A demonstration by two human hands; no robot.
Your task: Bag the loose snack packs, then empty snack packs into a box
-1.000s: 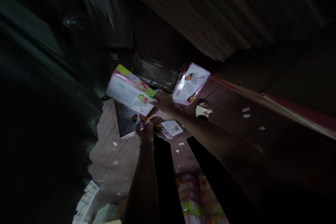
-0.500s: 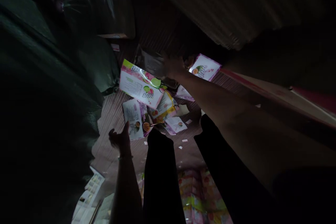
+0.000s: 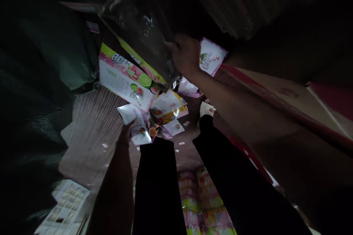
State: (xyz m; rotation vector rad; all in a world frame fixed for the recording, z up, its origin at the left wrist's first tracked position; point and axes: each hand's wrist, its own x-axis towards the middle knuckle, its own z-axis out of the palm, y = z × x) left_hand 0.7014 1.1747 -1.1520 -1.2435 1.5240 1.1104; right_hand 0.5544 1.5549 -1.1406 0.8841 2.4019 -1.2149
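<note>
The scene is very dark. My right hand (image 3: 185, 55) is stretched forward and closed on a clear plastic bag (image 3: 143, 33) that rises up and to the left from it. Just beyond that hand stands a purple-edged white carton (image 3: 211, 58). My left hand (image 3: 126, 132) rests on the near edge of a small white printed pack (image 3: 135, 122) lying on the floor. A large flat pink, green and white carton (image 3: 125, 77) with fruit pictures lies behind it. Beside the small pack are a yellow and white pack (image 3: 167, 105) and another small one (image 3: 173, 127).
My dark trouser legs (image 3: 157, 183) fill the lower middle. A stack of colourful printed sheets (image 3: 202, 205) lies between them. A sheet of small pictures (image 3: 66, 202) sits at the lower left. Corrugated cardboard (image 3: 91, 125) covers the floor. A red-edged board (image 3: 275, 91) runs along the right.
My right hand let go of the large carton, reached forward and gripped the clear plastic bag. My left hand opened, swung left, then came down onto the small white pack.
</note>
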